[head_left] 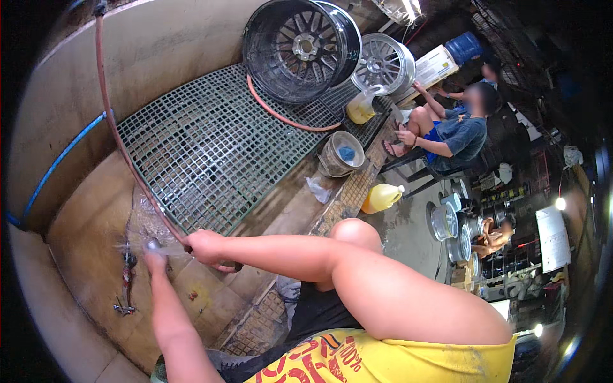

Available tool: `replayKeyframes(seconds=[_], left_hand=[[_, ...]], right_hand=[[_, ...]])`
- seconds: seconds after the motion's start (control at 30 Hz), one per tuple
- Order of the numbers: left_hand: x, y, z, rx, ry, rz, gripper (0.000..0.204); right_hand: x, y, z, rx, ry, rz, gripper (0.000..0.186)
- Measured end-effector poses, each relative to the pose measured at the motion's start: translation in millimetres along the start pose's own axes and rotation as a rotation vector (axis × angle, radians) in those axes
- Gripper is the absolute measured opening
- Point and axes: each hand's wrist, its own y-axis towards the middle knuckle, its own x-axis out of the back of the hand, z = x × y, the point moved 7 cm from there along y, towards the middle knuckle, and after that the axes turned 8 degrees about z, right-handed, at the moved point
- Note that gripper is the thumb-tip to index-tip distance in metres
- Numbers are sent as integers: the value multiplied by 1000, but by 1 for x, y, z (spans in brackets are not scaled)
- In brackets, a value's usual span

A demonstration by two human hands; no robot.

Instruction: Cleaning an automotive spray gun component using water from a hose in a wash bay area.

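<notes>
Clamping right hand (205,246) round red hose (119,145), left hand (155,260) round shiny part (153,244), over wet floor (89,223) by green grating (198,150) and wall (185,35).

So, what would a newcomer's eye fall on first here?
Probably the big dark wheel rim at the top centre, by the green grate. Next, perhaps, the bright yellow jug just beyond the person's bent knee, and the reddish hose running down the left side to the right hand.
</notes>
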Motion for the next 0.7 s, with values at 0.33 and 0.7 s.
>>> replayKeyframes(seconds=[0.33, 0.7], left_hand=[[-25, -35, -52, 259, -1552, 662, 60], [38, -18, -82, 101, -1892, 265, 33]], right_hand=[[31, -15, -1, -51, 117, -224, 22], [36, -21, 22, -25, 199, -146, 32]])
